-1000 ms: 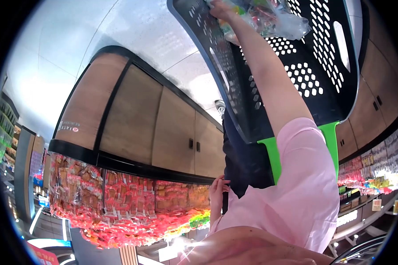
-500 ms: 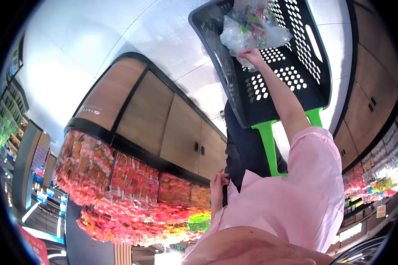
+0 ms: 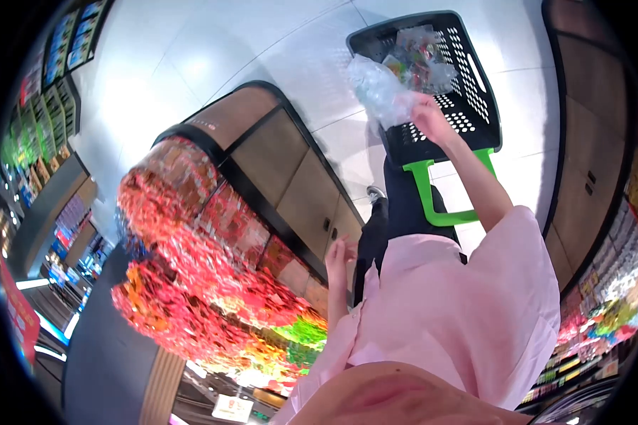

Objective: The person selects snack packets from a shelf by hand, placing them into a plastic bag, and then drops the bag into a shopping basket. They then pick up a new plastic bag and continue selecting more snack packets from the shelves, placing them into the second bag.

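My right hand (image 3: 429, 117) pinches a clear plastic bag (image 3: 383, 88) at its near corner, over the left side of a black shopping basket (image 3: 480, 126). What the bag contains is too blurred to make out. Other clear packages (image 3: 425, 57), with bits of red and green showing, lie inside the basket at its far end. The basket's green handle (image 3: 424, 185) points back toward my legs. By my left thigh hangs my left hand (image 3: 341, 252), its fingers loosely bent and apart, holding nothing. It is beside a wooden display cabinet.
The wooden display cabinet (image 3: 290, 163) stands on my left, topped with heaps of red-wrapped packets (image 3: 227, 276). Another wooden cabinet (image 3: 588, 134) runs along the right. Pale floor tiles (image 3: 276, 64) lie between and beyond them. Stocked shelves (image 3: 42, 134) stand at far left.
My right hand has lifted the plastic bag up and toward me from among the other packages. The basket appears smaller and farther off. My left hand has come up slightly.
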`<state>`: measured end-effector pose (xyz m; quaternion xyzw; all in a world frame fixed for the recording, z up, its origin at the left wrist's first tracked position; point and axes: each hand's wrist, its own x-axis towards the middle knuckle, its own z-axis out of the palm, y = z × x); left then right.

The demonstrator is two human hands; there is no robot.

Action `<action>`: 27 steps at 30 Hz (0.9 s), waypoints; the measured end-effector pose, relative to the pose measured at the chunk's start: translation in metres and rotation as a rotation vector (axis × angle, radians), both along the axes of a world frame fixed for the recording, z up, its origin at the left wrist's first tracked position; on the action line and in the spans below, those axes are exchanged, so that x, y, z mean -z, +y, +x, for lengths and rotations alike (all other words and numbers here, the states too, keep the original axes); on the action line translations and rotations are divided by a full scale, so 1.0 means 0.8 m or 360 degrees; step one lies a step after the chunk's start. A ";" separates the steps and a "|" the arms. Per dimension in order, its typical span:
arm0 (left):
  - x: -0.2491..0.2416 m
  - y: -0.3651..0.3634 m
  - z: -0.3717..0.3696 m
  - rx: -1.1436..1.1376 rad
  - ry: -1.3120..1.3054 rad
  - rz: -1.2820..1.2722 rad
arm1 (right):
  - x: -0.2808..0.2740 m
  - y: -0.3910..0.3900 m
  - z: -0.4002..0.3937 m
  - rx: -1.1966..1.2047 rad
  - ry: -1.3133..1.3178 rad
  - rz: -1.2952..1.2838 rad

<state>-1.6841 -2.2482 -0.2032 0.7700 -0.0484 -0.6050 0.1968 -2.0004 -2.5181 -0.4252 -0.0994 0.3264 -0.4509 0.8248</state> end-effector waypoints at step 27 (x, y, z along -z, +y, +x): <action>-0.224 0.398 0.008 -0.1713 -0.0935 -0.1350 | -0.531 0.408 0.315 -0.1508 0.0576 -0.1865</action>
